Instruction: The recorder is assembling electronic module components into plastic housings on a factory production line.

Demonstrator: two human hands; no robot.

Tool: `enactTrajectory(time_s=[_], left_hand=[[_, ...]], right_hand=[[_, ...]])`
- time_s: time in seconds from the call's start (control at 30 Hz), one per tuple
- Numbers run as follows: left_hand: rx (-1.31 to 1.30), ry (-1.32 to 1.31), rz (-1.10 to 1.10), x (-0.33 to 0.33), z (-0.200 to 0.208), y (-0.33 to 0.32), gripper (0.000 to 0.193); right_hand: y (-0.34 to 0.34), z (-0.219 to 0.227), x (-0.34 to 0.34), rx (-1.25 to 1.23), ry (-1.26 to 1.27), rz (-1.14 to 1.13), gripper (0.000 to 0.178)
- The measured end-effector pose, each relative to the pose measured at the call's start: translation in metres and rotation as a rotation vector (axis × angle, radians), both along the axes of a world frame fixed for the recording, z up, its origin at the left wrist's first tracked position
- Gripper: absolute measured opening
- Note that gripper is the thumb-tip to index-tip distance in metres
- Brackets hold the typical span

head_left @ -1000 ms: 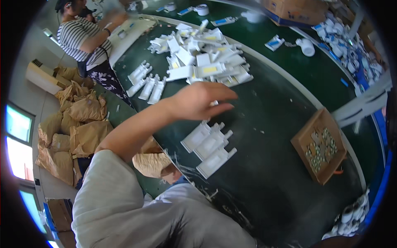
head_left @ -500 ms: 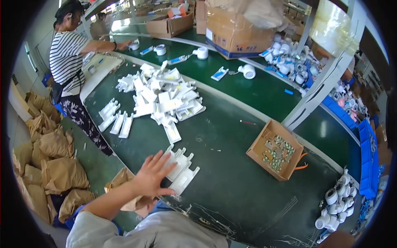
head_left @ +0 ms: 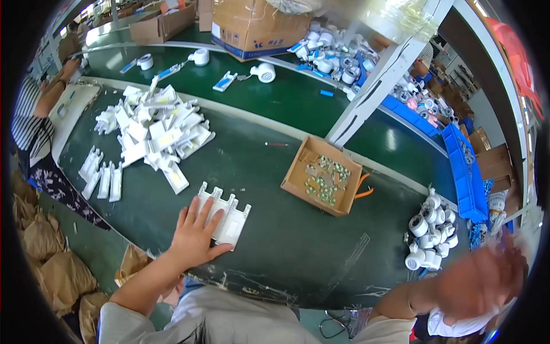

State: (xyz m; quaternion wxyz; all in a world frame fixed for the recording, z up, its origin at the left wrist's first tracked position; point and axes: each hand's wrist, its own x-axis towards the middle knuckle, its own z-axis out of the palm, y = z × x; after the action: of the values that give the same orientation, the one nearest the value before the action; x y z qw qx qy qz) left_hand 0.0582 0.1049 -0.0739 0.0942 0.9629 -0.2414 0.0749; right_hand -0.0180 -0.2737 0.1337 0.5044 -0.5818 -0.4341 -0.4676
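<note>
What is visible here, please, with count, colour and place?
Parts heap: many, white, left back of table
Small group: about four, white, beside heap
Open box: one, brown, table centre
Round parts: many, white, table's right
Mixed parts: many, white-blue, back
Bins: at least two, blue, right
Large carton: one, brown, back
Sacks: several, brown, left floor
Worker: one, striped top, left
Flat parts: at least two, white, table front
Left grip: one, bare, over flat parts
Right grip: one, blurred, lower right

Hands (head_left: pixel 193 239): two. Cardboard tray (head_left: pixel 305 195): one. Orange handles (head_left: pixel 365 194): two. White casings (head_left: pixel 232 228): probably three in near row, partly covered; four left.
</note>
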Motion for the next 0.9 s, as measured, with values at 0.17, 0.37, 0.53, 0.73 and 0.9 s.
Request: enactTrajectory(time_s=[0.17,0.37,0.53,0.73,0.9], left_hand=[[-0.142,0.089,0.009,0.002,0.001,-0.005,0.068],[-0.529,0.086,0.082,-0.004,-0.005,0.022,0.053],[-0.659,0.186,0.101,-0.009,-0.021,0.035,0.055],[-0.810,0.100,0.112,-0.002,-0.006,0.024,0.055],[-0.811,0.275,0.104,-0.008,-0.018,0.029,0.074]], right_hand=[[-0.029,-0.097,0.199,-0.063,0.654,-0.692,0.016],[-0.129,-0.183,0.367,-0.818,0.648,-0.863,0.042],[-0.119,-0.195,0.484,-0.958,0.810,-1.054,0.077],[-0.091,-0.212,0.550,-0.927,0.981,-1.124,0.066],[-0.104,-0.207,0.532,-0.807,1.036,-0.795,0.055]])
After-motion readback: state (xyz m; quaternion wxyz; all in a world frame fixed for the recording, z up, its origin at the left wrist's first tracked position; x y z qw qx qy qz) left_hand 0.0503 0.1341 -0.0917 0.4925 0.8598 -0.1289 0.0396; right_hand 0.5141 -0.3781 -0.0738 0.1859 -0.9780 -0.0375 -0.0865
